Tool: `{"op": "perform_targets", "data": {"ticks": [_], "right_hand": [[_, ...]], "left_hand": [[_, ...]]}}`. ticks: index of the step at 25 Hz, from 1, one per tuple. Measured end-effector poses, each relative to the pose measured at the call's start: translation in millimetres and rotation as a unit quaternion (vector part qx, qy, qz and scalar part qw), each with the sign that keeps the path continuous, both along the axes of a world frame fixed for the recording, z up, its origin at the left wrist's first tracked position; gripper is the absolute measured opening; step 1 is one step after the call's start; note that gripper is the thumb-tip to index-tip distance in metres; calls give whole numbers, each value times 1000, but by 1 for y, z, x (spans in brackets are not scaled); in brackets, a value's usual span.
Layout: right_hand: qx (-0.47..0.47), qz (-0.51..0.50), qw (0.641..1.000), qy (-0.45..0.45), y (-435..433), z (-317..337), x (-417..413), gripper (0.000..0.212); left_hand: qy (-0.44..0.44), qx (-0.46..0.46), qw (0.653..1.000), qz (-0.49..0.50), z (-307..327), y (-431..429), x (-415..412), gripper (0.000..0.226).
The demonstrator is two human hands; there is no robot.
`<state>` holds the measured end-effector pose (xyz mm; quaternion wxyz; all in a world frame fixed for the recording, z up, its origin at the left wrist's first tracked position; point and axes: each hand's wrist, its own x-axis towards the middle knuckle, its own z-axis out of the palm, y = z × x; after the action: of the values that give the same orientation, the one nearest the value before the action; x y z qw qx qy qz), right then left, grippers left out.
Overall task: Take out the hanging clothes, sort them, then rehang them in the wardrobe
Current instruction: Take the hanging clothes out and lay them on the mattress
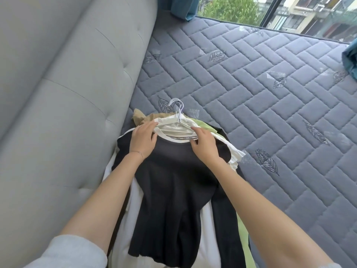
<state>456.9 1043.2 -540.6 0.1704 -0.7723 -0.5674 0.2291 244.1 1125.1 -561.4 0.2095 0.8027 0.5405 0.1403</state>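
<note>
A stack of clothes on white hangers (178, 115) lies on the grey quilted mattress (270, 89). On top is a black top with a white neckline (173, 190). Beneath it show white garments (234, 155), a green one (202, 124) and a tan one (142, 118). My left hand (143, 141) rests on the black top's left shoulder, fingers reaching to the hanger's arm. My right hand (204, 143) lies on the right shoulder, fingertips at the neckline and hanger. Both hands have fairly straight fingers. The hanger hooks bunch together, pointing away from me.
A grey padded headboard (67, 93) rises along the left side of the pile. Most of the mattress to the right lies bare. Blue curtains (181, 6) hang at the far end, with a window (289, 12) behind and another curtain at the right edge (349, 59).
</note>
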Motion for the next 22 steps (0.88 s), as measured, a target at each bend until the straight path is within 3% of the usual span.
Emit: {"op": "perform_targets", "data": {"ticks": [7, 13, 19, 22], "right_hand": [[24, 29, 996, 82, -49, 161, -55, 50], [2, 206, 971, 120, -128, 261, -104, 53], [34, 387, 914, 119, -209, 307, -182, 51], [34, 495, 858, 131, -248, 324, -236, 51]], "left_hand": [[-9, 15, 998, 64, 145, -101, -50, 45], [-55, 32, 976, 207, 244, -223, -108, 44], [-58, 69, 907, 411, 295, -382, -154, 47], [-48, 96, 857, 504, 313, -463, -187, 47]]}}
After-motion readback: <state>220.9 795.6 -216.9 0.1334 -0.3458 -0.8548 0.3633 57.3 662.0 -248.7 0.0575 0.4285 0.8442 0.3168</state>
